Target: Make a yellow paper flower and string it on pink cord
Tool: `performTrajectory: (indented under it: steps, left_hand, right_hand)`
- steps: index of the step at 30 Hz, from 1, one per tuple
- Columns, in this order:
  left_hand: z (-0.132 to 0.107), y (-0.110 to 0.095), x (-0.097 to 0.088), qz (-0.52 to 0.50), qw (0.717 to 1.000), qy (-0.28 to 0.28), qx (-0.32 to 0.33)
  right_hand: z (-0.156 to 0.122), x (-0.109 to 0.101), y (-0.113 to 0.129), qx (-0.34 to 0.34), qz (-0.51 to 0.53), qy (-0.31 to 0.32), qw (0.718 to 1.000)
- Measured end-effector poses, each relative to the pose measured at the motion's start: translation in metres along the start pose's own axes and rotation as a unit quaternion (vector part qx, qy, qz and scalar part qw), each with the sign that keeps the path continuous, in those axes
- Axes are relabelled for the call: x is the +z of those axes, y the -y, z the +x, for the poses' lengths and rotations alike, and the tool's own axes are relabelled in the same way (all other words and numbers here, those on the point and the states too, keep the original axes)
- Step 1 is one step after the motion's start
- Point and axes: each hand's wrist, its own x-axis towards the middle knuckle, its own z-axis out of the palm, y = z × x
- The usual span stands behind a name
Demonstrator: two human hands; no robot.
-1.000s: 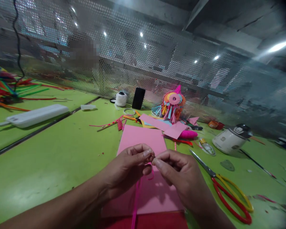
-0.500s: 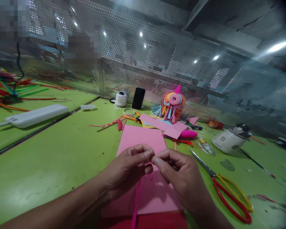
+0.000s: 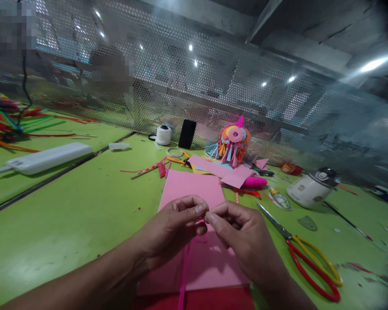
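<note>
My left hand [image 3: 184, 219] and my right hand [image 3: 237, 234] meet fingertip to fingertip, thumbs pinched against forefingers. Between them they grip a thin bright pink strand [image 3: 184, 275]; the exact spot they pinch is mostly hidden by the fingers. A length of it runs down from under my left hand to the bottom edge, and a small loop curls below the fingertips. Beneath both hands lies a sheet of pink paper [image 3: 189, 185], with a red surface [image 3: 220, 298] showing under its near edge. Scissors [image 3: 289, 236] with red and yellow handles rest open beside my right hand.
A tasselled paper ornament [image 3: 235, 137], a black phone [image 3: 187, 134] and a white thread spool [image 3: 163, 135] stand at the back. Pink paper scraps [image 3: 237, 175] lie before the ornament. On the left is a white power strip [image 3: 51, 157]; a white pot [image 3: 310, 189] sits at right.
Both hands keep the same pinch, with barely any movement at the fingertips. The whole view has shifted very slightly.
</note>
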Motion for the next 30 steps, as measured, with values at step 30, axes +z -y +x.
performTrajectory:
  steps: [30]
  left_hand:
    - [0.0010, -0.0018, -0.0003, 0.010, 1.000, -0.007, -0.007]
  right_hand:
    - [-0.0004, -0.0007, -0.0001, 0.001, -0.011, 0.000, 1.000]
